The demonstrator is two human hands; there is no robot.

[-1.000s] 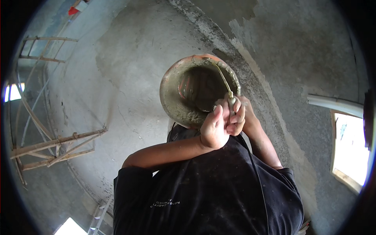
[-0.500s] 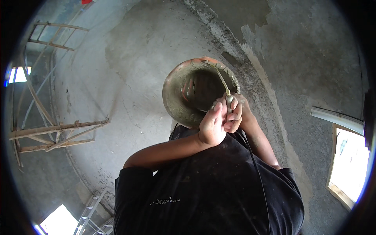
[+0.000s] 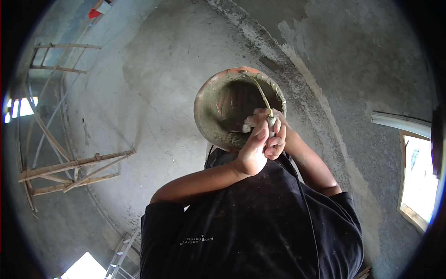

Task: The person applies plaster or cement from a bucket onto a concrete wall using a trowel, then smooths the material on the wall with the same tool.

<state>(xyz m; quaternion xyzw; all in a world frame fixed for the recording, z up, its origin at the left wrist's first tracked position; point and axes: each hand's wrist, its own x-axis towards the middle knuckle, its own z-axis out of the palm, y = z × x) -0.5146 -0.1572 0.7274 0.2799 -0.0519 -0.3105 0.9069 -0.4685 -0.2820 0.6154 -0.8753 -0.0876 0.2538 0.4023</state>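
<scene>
A round bucket [image 3: 204, 116] with an orange rim and walls caked in grey mortar stands in front of my body, its mouth facing up. My left hand [image 3: 255, 151] is closed round the handle of a trowel [image 3: 263, 95], whose mortar-smeared blade shows nearly edge-on over the bucket's right side. Behind it, my right hand [image 3: 254, 118] reaches across the bucket's near right part, fingers curled in and pale with mortar at the tips. The left hand and handle cover much of the right hand, so what its fingers hold, if anything, is hidden.
A wooden trestle frame [image 3: 76, 167] stands at the left, with more poles behind it. A metal ladder [image 3: 121, 260] is at the lower left. Patchy grey cement surfaces [image 3: 158, 74] surround me, with a bright window opening [image 3: 418, 179] at the right.
My right hand's fingers have come into sight over the bucket, left of the trowel handle. The left hand keeps its hold on the trowel. The view has shifted slightly.
</scene>
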